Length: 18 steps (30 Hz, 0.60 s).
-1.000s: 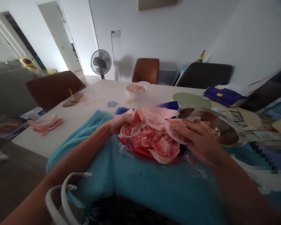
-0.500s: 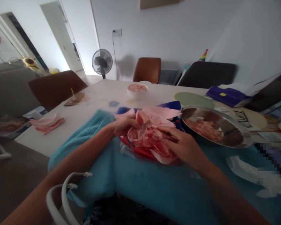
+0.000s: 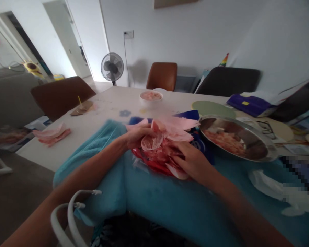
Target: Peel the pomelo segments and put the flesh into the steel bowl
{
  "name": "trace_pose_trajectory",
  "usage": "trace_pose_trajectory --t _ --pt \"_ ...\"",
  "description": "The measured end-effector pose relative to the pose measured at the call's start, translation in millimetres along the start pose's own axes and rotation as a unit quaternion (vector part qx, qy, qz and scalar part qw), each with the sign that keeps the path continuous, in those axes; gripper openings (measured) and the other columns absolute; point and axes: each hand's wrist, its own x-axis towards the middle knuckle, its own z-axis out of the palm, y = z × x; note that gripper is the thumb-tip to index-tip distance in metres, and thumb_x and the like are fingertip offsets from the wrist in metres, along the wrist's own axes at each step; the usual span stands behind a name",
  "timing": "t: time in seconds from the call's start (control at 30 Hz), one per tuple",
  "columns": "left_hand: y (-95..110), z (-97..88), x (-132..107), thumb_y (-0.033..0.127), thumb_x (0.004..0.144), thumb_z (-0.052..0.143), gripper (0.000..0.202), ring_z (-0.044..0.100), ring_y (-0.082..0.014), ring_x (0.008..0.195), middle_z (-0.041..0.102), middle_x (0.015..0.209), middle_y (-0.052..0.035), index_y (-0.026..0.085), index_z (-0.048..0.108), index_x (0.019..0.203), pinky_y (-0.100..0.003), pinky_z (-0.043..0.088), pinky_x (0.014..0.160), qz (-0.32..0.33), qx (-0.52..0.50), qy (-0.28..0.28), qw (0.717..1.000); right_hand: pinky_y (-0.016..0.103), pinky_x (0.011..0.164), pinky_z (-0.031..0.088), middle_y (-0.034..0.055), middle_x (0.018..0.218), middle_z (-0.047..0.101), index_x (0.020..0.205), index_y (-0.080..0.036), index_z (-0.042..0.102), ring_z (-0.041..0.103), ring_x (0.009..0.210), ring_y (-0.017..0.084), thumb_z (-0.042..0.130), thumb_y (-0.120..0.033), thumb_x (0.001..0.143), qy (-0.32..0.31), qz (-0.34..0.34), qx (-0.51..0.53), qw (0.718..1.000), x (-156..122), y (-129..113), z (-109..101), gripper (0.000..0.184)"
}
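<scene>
My left hand (image 3: pixel 137 136) is closed, its fingers gripping a pale, translucent pomelo membrane (image 3: pixel 152 142) over a heap of scraps. Bent into the right side of that heap, my right hand (image 3: pixel 194 159) has its fingertips among red-pink pieces; what they pinch is hidden. Thick pink pomelo peel (image 3: pixel 180 123) lies behind both hands. Under the heap shows a shiny red plastic wrapper (image 3: pixel 144 160), with dark blue packaging (image 3: pixel 186 116) at the back. To the right, a tilted steel bowl (image 3: pixel 270 154) holds loose pink pomelo flesh (image 3: pixel 225 141).
A white bowl (image 3: pixel 151 103) of pink flesh stands farther back. Peel (image 3: pixel 53 134) lies at the table's left edge. A teal cloth (image 3: pixel 164 202) covers the near side. Green mat (image 3: pixel 212 109), purple tissue pack (image 3: pixel 251 104), glasses (image 3: pixel 266 128) and crumpled tissue (image 3: pixel 269 187) are on the right.
My right hand has moved slightly down into the heap, its fingers more bent. My left hand stays nearly in place, and the membrane in it is turned more open toward me.
</scene>
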Motion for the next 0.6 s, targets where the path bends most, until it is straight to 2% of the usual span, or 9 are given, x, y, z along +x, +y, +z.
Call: trace_pose_trajectory --t 0.1,0.23,0.33,0.43,0.5,0.6 --pt "-1.5 0.1 -0.3 0.008 0.064 0.076 0.033 0.071 -0.0167 0.076 0.076 0.082 -0.0046 0.013 0.069 0.096 -0.029 0.055 0.076 -0.009 0.011 0.003 1.0 0.049 0.096 0.059 0.0114 0.111 0.078 0.104 -0.021 0.074 0.073 0.108 0.031 0.055 -0.015 0.084 -0.027 -0.022 -0.029 0.999 1.5 2.2 1.8 0.028" --pt "-3.3 3.4 -2.5 0.011 0.069 0.078 0.03 0.071 -0.0162 0.078 0.075 0.085 -0.005 0.014 0.07 0.098 -0.029 0.055 0.08 0.003 0.03 -0.016 0.999 0.05 0.099 0.058 0.0102 0.117 0.078 0.102 -0.023 0.075 0.072 0.114 0.031 0.055 -0.019 0.082 -0.028 -0.029 0.003 0.999 0.3 -2.2 -9.3 0.029" --pt "-4.3 9.4 -4.7 0.011 0.068 0.08 0.04 0.07 -0.017 0.085 0.074 0.094 -0.0046 0.017 0.07 0.106 -0.029 0.054 0.082 0.021 0.049 -0.029 0.998 0.05 0.099 0.058 0.0098 0.12 0.078 0.107 -0.023 0.075 0.072 0.115 0.032 0.055 -0.028 0.086 0.053 0.013 0.044 0.998 -2.2 -8.5 -20.2 0.029" --pt "-6.3 16.3 -7.1 0.012 0.07 0.079 0.047 0.067 -0.0163 0.087 0.071 0.096 -0.0036 0.018 0.068 0.115 -0.028 0.051 0.081 0.038 0.089 -0.015 0.995 0.046 0.089 0.061 0.0094 0.109 0.079 0.108 -0.024 0.072 0.075 0.099 0.029 0.059 -0.04 0.09 0.149 0.067 0.077 0.984 -4.1 -15.9 -23.3 0.028" --pt "-8.0 20.4 -9.0 0.014 0.071 0.078 0.05 0.065 -0.0161 0.087 0.069 0.095 -0.0029 0.018 0.066 0.12 -0.028 0.05 0.08 0.055 0.114 -0.012 0.992 0.044 0.082 0.061 0.009 0.102 0.078 0.106 -0.024 0.071 0.074 0.09 0.028 0.063 -0.044 0.09 0.175 0.069 0.08 0.979 -4.3 -21.5 -20.3 0.027" --pt "-9.8 25.0 -12.0 0.017 0.074 0.076 0.053 0.062 -0.0172 0.091 0.067 0.097 -0.0027 0.018 0.063 0.125 -0.028 0.049 0.081 0.084 0.146 -0.021 0.985 0.045 0.082 0.059 0.0096 0.105 0.076 0.106 -0.025 0.069 0.072 0.092 0.029 0.064 -0.046 0.091 0.187 0.041 0.055 0.98 -2.7 -29.8 -12.7 0.025"
